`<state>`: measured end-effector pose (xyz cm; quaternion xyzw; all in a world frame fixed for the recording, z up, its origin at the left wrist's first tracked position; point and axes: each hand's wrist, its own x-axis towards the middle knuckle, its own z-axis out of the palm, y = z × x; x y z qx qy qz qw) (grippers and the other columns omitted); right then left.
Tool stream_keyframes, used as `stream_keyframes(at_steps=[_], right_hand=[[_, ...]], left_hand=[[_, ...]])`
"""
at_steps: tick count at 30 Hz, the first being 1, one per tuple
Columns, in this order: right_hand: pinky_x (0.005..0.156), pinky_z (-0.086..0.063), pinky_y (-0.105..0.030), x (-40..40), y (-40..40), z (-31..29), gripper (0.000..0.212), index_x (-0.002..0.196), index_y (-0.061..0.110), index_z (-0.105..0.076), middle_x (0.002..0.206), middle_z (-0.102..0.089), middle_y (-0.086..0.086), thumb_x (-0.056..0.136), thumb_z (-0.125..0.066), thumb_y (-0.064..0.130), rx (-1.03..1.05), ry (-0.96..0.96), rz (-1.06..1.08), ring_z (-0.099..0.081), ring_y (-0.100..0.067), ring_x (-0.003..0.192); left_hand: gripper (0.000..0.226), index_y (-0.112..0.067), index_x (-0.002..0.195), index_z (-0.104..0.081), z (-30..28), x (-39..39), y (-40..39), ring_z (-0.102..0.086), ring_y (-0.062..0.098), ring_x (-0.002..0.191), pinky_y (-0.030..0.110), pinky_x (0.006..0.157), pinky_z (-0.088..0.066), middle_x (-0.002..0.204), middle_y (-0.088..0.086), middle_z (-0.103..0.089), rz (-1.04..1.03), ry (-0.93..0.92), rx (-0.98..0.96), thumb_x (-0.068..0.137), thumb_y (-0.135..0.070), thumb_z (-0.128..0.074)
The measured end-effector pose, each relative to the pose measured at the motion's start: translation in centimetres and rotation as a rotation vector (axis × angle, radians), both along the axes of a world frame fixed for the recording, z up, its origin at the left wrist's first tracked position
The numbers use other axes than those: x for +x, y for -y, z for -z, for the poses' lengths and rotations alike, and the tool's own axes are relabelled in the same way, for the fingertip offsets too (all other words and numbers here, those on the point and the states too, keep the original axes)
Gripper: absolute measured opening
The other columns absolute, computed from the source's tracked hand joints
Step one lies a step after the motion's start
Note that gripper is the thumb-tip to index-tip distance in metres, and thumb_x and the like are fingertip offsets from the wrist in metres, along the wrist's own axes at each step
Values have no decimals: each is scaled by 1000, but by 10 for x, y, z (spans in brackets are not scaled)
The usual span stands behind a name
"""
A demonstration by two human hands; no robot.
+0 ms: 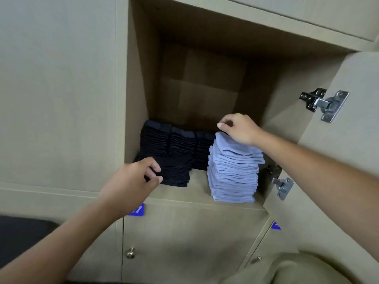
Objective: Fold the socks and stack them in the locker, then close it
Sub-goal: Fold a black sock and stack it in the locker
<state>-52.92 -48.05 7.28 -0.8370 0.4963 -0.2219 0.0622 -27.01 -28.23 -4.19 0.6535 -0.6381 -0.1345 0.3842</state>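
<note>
blue socks [233, 171] under right hand [239, 129]

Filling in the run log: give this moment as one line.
left hand: pinching front stack of folded black socks | right hand: on tall stack of folded light-blue socks | beige wooden locker door: open

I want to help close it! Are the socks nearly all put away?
Nearly. Done: dark socks and a tall blue pile sit stacked inside the locker. Now: the right hand touches the blue pile; the left hand pinches the front dark stack. Left: closing the open door.
</note>
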Motion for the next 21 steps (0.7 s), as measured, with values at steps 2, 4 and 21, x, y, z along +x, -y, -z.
stream_keyframes(at_steps=[2, 4, 21], right_hand=[[88, -46, -31, 9, -20, 8, 21, 106, 22, -71, 106, -69, 6, 103, -55, 35, -45, 28, -62, -61, -14, 106], [93, -46, -33, 18, -40, 18, 19, 104, 21, -71, 106, -68, 8, 103, -53, 30, -150, 79, -116, -58, -13, 108], [83, -41, -17, 98, -138, 123, 11, 103, 22, -71, 95, -64, 16, 98, -62, 24, -89, 148, -564, -56, -5, 96]], left_hand=[[8, -33, 91, -62, -2, 4, -6, -62, 2, 71, 31, 73, -53, 78, -30, -66, -12, 13, -3, 93, -34, -70], [10, -32, 87, -63, -3, 8, -11, -62, 3, 71, 33, 74, -54, 74, -22, -68, -23, 6, -3, 92, -33, -71], [11, -27, 89, -70, -9, 57, -65, -66, 4, 69, 26, 73, -51, 85, -8, -73, -105, 146, 180, 90, -36, -75]])
